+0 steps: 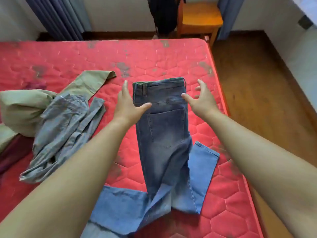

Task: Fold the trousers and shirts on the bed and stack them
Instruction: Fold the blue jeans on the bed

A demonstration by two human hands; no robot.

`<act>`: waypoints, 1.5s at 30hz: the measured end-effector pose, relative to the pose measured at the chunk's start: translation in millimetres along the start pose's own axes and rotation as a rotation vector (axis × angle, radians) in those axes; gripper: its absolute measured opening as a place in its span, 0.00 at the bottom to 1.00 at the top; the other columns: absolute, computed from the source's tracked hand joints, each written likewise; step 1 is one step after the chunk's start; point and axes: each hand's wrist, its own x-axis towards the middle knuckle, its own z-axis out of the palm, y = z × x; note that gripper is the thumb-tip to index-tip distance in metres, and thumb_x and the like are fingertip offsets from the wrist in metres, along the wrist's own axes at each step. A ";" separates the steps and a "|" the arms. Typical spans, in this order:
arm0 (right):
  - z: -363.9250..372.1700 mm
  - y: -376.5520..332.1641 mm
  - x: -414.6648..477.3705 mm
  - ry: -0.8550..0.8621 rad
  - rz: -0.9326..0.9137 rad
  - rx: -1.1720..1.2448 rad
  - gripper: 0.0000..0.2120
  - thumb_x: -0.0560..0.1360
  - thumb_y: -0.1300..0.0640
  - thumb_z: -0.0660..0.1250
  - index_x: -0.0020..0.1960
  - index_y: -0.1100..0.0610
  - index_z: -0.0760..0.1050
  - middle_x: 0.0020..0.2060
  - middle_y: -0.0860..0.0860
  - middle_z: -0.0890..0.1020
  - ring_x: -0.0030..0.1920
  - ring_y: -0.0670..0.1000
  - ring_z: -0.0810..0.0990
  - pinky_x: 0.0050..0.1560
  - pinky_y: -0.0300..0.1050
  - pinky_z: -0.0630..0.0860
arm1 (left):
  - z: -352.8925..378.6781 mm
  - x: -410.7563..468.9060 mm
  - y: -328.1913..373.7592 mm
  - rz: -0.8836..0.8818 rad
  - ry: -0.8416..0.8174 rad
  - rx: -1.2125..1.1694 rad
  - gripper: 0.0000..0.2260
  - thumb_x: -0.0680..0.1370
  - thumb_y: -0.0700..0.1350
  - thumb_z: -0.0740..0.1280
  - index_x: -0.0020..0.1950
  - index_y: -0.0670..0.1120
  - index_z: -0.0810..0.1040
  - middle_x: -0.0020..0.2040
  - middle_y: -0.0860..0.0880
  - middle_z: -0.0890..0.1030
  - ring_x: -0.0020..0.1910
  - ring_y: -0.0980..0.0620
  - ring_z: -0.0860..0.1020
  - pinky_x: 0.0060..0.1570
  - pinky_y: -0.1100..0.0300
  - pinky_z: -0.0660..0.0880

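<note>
Blue jeans (163, 134) lie on the red mattress (68, 59), folded lengthwise, waistband at the far end, back pocket up. Their lighter leg ends bend back near me, one to the left, one to the right. My left hand (127, 105) rests flat at the waist's left edge, thumb on the denim, fingers apart. My right hand (201, 98) hovers at the waist's right edge, fingers spread, thumb touching the cloth, holding nothing. To the left lies a crumpled pile: a grey striped shirt (66, 131) on top of an olive green garment (29, 109).
The mattress's right edge drops to a wooden floor (257, 93). A wooden chair (199, 19) and a dark hanging garment (164, 14) stand beyond the far edge. Blue curtains (58, 18) hang at the back left. Something dark red (10, 157) lies at the far left.
</note>
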 end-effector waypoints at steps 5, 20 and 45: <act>88.1 132.1 -68.5 -0.152 0.069 -0.066 0.24 0.72 0.55 0.71 0.64 0.60 0.70 0.56 0.56 0.77 0.56 0.54 0.75 0.54 0.37 0.66 | 97.5 -68.7 -108.8 -0.046 -0.286 0.076 0.24 0.71 0.45 0.73 0.65 0.43 0.70 0.59 0.44 0.76 0.58 0.47 0.75 0.58 0.59 0.68; 229.8 218.4 -194.7 -0.118 0.417 -0.083 0.18 0.67 0.37 0.68 0.48 0.49 0.77 0.44 0.44 0.76 0.45 0.46 0.75 0.47 0.41 0.70 | 156.2 -211.7 -239.7 -0.222 -0.434 0.188 0.05 0.76 0.49 0.65 0.51 0.54 0.77 0.48 0.57 0.80 0.46 0.57 0.77 0.50 0.57 0.73; 155.7 276.1 -269.5 0.026 0.438 -0.005 0.09 0.71 0.58 0.68 0.50 0.52 0.77 0.37 0.41 0.81 0.41 0.48 0.79 0.41 0.40 0.69 | 217.8 -227.9 -234.8 -0.345 -0.210 0.145 0.31 0.74 0.47 0.68 0.73 0.43 0.59 0.68 0.42 0.68 0.66 0.44 0.68 0.67 0.52 0.64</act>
